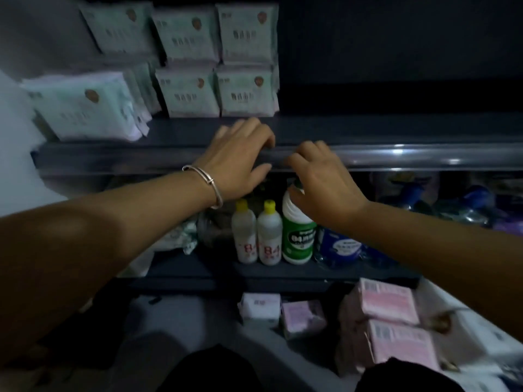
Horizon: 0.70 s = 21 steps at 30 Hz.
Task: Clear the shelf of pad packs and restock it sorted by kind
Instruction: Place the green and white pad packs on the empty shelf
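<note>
Several pale green pad packs (pixel 190 93) stand stacked in two rows on the left half of the dark shelf (pixel 368 128); one larger green pack (pixel 85 104) lies tilted at the far left. My left hand (pixel 240 154), with a silver bangle on its wrist, hovers over the shelf's front edge with loosely curled fingers, holding nothing. My right hand (pixel 322 176) hangs just beside it, in front of the shelf rail, also holding nothing. Pink pad packs (pixel 387 304) and small lilac packs (pixel 260 306) lie on the floor below.
The lower shelf holds two white bottles with yellow caps (pixel 259 236), a green-labelled bottle (pixel 300 236), blue packs (pixel 339 247) and clear bottles at the right. The shelf rail (pixel 410 157) runs across. My dark-clothed knees (pixel 215 372) are at the bottom.
</note>
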### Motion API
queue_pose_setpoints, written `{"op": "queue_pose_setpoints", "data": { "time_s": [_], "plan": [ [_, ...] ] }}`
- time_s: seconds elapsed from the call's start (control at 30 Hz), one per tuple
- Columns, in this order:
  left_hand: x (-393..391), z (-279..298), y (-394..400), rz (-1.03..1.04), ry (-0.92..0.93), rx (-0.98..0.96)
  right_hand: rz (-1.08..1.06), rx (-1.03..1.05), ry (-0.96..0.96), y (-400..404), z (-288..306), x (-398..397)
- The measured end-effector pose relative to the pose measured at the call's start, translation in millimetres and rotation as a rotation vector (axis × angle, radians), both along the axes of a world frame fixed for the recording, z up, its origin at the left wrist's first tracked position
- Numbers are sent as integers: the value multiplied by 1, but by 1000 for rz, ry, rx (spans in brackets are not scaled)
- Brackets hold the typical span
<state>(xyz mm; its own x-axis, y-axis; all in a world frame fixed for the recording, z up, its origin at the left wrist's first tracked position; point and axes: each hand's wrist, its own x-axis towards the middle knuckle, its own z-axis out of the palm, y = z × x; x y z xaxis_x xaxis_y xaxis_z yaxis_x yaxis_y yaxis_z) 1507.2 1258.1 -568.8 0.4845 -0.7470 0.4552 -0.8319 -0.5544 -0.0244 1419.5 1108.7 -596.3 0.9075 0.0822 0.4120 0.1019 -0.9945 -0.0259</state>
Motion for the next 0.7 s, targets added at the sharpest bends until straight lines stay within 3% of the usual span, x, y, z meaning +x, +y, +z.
{"op": "queue_pose_setpoints", "data": {
  "time_s": [0.23, 0.4, 0.53, 0.7],
  "plan": [
    [-45, -115, 2, 7, 325, 165, 1, 156, 385, -24, -92, -49],
    [-64, -215, 8, 192, 609, 460, -13, 171, 703, -17, -179, -60],
    [-69, -284, 19, 254, 699, 580, -65, 144, 974, 6, -247, -42],
    [-64, -352, 23, 326, 676, 630, -287, 27, 1064, 25, -314, -29]
  ]
}}
